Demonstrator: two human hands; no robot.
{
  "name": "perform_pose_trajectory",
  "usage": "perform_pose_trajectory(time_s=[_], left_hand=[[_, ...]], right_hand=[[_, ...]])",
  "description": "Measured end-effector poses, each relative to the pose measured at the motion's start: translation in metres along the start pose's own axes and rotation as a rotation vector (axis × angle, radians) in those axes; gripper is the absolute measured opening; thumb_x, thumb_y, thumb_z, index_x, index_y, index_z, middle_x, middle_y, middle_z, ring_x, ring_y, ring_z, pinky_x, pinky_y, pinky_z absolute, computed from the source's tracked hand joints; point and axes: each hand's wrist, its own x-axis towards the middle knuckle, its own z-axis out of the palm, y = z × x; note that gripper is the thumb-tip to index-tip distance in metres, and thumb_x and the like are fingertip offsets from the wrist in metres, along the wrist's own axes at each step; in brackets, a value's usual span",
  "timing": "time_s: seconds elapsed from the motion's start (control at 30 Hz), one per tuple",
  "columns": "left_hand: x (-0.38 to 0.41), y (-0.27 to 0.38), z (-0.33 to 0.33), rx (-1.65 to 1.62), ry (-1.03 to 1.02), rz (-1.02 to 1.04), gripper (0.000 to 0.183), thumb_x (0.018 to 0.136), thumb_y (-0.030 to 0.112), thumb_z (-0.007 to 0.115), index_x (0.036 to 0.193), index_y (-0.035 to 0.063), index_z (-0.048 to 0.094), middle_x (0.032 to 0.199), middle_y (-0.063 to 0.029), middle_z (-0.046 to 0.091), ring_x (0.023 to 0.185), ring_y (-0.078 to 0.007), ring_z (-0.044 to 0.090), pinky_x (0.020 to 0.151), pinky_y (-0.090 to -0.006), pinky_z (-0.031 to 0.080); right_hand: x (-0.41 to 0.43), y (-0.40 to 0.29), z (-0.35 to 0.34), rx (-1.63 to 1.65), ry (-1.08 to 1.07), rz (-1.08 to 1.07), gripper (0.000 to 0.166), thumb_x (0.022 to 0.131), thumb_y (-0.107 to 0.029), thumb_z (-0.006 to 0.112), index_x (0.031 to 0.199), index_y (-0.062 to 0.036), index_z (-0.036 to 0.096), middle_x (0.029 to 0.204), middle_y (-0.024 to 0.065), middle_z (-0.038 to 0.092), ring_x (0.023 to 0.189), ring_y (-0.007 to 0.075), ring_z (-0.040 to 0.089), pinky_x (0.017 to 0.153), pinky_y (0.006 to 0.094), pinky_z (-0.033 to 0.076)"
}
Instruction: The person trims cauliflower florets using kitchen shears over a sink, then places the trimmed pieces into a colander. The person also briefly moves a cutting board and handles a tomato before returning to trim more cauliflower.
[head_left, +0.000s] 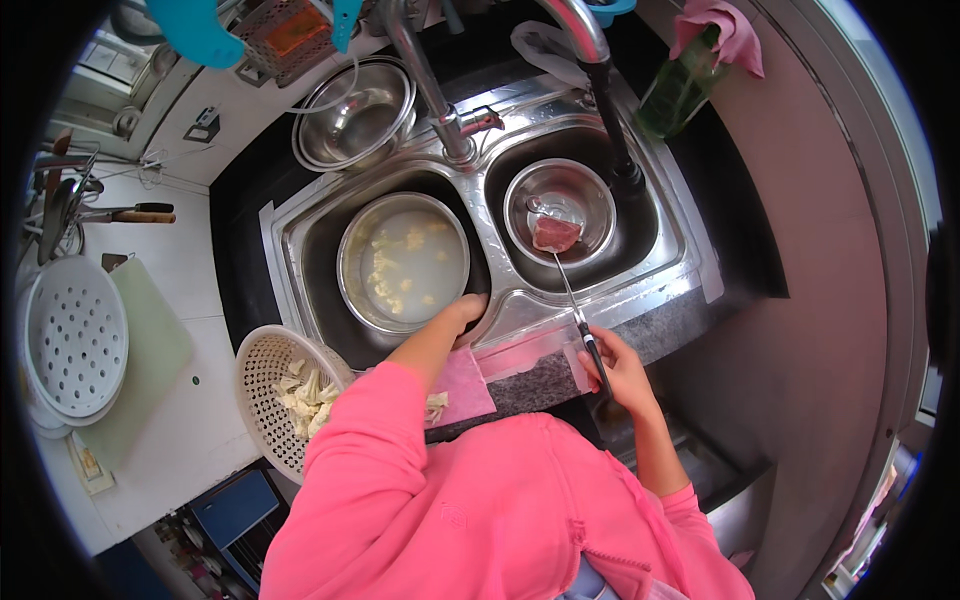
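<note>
In my right hand (616, 370) is the black handle of a knife (576, 307), its narrow blade reaching over the right sink basin to a piece of raw red meat (556, 234). That meat lies in a small steel bowl (609, 217). My left hand (469, 309) is in the left basin, beside the lower right rim of a large steel pot (342, 264); its fingers are partly hidden, and I cannot tell whether they grip anything. Cauliflower florets (386, 279) float in the pot's cloudy water. More cauliflower pieces (306, 397) fill part of a cream plastic colander (255, 375) by my left arm.
Between the basins rises a steel faucet (454, 135); a black hose (611, 112) hangs into the right basin. Nested steel bowls (352, 112) stand behind the left basin. A green bottle (679, 90) with a pink cloth is at the back right. White perforated trays (76, 337) lie far left.
</note>
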Motion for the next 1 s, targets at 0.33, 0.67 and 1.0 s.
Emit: perform_pose_trajectory(time_s=[0.33,0.67,1.0], left_hand=[[-0.107,0.017,-0.065,-0.332,-0.155,0.218,0.059,0.09,0.04,0.052,0.13,-0.0008,0.037,0.112,-0.0173,0.051,0.1,-0.0262,0.055,0.097,-0.0345,0.041],[0.027,0.019,-0.134,0.657,0.979,0.605,0.054,0.075,0.001,0.048,0.125,0.0208,0.052,0.122,-0.0176,0.049,0.11,-0.0373,0.051,0.091,-0.0432,0.044],[0.0,0.028,-0.11,-0.918,0.348,0.613,0.042,0.085,0.002,0.054,0.126,0.0044,0.042,0.116,-0.0145,0.052,0.104,-0.0263,0.057,0.088,-0.0366,0.049]], right_hand=[[0.03,-0.017,0.025,-0.168,-0.137,0.004,0.049,0.083,-0.014,0.067,0.125,0.0003,0.047,0.069,-0.0003,0.05,0.053,0.0071,0.052,0.046,0.0215,0.04],[0.034,-0.024,0.038,-0.257,-0.167,0.03,0.046,0.083,-0.013,0.067,0.122,0.0017,0.049,0.066,-0.0006,0.054,0.054,0.0058,0.051,0.049,0.0212,0.04],[0.048,-0.018,0.042,-0.049,-0.348,0.146,0.045,0.087,-0.018,0.062,0.125,-0.0002,0.044,0.073,0.0026,0.054,0.056,0.0095,0.053,0.05,0.0231,0.042]])
